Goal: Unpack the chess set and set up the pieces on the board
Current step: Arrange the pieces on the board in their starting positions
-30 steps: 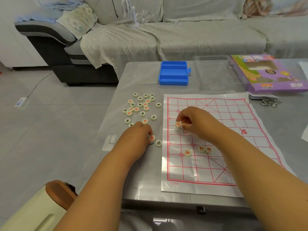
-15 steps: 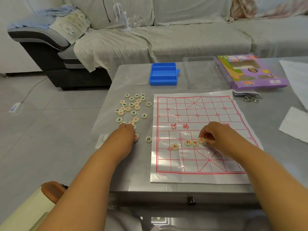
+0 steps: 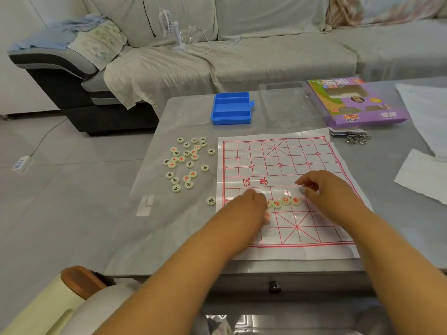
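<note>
A row of red-marked pieces (image 3: 285,202) is flanked on the board (image 3: 314,160) by the left hand (image 3: 256,204), grip hidden, and the right hand (image 3: 324,189), loosely curled, nothing seen held.

A grey table (image 3: 169,238) was seen. A board sheet (image 3: 314,252) was laid at its centre, with loose pieces (image 3: 186,163) scattered at nine o'clock. A blue case (image 3: 231,108) was set at twelve, a purple box (image 3: 358,102) at two, and papers (image 3: 420,180) at three.
</note>
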Demonstrator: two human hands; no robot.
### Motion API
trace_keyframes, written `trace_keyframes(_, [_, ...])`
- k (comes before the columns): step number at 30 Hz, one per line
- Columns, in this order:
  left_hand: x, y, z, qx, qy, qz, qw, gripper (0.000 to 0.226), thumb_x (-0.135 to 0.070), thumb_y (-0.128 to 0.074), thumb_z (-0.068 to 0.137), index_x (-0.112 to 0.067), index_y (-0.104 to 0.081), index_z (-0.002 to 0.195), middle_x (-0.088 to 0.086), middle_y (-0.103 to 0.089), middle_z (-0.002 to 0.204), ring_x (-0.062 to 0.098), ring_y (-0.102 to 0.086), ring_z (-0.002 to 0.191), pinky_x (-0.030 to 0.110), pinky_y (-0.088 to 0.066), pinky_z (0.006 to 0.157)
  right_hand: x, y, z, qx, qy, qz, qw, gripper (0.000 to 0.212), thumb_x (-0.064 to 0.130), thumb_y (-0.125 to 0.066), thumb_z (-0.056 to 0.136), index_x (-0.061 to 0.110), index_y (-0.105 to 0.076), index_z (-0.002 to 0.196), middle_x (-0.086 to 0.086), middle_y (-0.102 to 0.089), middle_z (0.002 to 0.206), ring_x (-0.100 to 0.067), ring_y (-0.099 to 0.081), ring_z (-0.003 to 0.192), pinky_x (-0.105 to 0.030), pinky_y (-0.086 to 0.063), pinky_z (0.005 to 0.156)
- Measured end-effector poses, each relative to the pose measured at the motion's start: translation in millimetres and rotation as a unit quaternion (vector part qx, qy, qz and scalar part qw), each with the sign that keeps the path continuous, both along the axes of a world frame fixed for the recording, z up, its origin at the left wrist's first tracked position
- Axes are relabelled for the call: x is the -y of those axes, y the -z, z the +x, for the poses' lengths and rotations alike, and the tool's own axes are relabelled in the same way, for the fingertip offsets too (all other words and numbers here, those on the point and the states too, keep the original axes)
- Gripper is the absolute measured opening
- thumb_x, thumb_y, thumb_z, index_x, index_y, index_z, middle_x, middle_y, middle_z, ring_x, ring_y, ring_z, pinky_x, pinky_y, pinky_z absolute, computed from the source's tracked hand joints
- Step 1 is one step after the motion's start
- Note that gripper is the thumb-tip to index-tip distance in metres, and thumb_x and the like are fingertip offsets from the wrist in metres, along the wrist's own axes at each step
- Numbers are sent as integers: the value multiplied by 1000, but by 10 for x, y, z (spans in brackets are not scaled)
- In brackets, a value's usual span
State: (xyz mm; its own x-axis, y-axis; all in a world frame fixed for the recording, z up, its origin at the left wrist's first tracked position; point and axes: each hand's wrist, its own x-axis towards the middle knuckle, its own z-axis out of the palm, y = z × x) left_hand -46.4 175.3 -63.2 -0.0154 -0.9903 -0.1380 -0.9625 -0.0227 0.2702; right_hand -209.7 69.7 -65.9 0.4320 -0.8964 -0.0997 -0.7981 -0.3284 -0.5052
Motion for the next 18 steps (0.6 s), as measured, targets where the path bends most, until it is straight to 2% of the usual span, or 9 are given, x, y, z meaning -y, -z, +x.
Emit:
trace_keyframes(2, [-12,64,-101,48,56,4,997,33,-13,-49,94,-7,-47,127,11,-50,118,26,-55,98,30,-42,79,7,3,-18,3,5,1,1000,24,21,-53,94,19,-60,117,-1,-62,113,-9,-50,90,-20,-37,80])
trace_keyframes(4, [7,93,-113,67,63,12,996,35,-13,-52,94,-8,-47,128,11,-51,120,26,-54,100,30,-42,79,8,2,-19,4,4,1,1000,23,21,-51,95,19,-60,116,-1,-62,114,-9,-49,91,-20,-37,81])
trace_keyframes(8, [23,2,-65,26,44,-7,999,41,-28,-56,93,-13,-50,131,6,-52,124,25,-54,108,32,-45,87,9,-37,142,11,-10,-7,1000,22,21,-48,97,19,-61,114,-1,-62,114,-8,-48,89,-19,-37,81])
trace_keyframes(11, [22,-123,219,13,-40,-73,996,40,-44,-52,93,-20,-55,124,0,-58,118,20,-55,105,32,-46,83,12,-108,471,28,-52,-30,998,20,25,-51,95,22,-62,112,4,-63,107,-6,-50,85,-16,-38,73])
trace_keyframes(14, [60,-161,731,10,-198,-134,971,27,-38,-53,94,-19,-65,110,0,-65,103,18,-58,93,30,-46,76,1,-169,951,51,-124,-40,990,20,25,-54,94,21,-63,111,8,-61,98,-8,-54,85,-19,-43,77])
trace_keyframes(16, [101,-121,1087,-7,-297,-134,945,24,-36,-58,91,-18,-68,103,2,-68,98,22,-60,92,30,-46,75,17,-136,1316,48,-175,-60,982,21,23,-57,91,21,-64,112,3,-63,102,-10,-56,89,-23,-46,82])
trace_keyframes(18, [165,-37,1335,-4,-341,-111,933,29,-41,-62,86,-18,-67,103,3,-68,101,25,-59,98,34,-48,82,48,-81,1662,30,-212,-83,973,24,22,-60,89,22,-64,113,1,-64,105,-13,-56,96,-26,-46,85])
